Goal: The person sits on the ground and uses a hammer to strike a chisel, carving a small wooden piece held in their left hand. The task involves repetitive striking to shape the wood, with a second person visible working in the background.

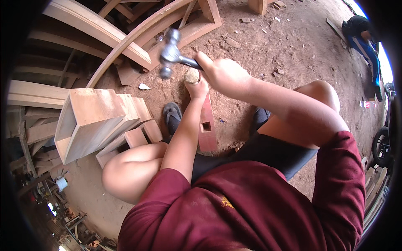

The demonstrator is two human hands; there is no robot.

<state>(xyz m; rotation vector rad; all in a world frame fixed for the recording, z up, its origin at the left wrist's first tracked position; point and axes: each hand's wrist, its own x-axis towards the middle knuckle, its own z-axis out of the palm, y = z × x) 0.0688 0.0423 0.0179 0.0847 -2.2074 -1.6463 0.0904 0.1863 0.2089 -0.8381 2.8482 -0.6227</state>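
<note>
My right hand (224, 74) grips the dark handle of a steel ball-peen hammer (169, 53), whose head is raised just left of and above my left hand. My left hand (197, 89) is closed around a chisel (192, 75), of which only the worn round wooden butt shows above the fist. The chisel stands on a reddish wooden beam (207, 125) that runs between my legs. A square mortise hole (206, 126) is cut in the beam, nearer to me than the hand.
Several cut wooden blocks and a hollow box-shaped piece (86, 121) lie at my left knee. Curved wooden frames (125, 39) are stacked at the upper left. A dark sandal (172, 116) is on my foot. Another person (364, 37) crouches at the far upper right on the dirt floor.
</note>
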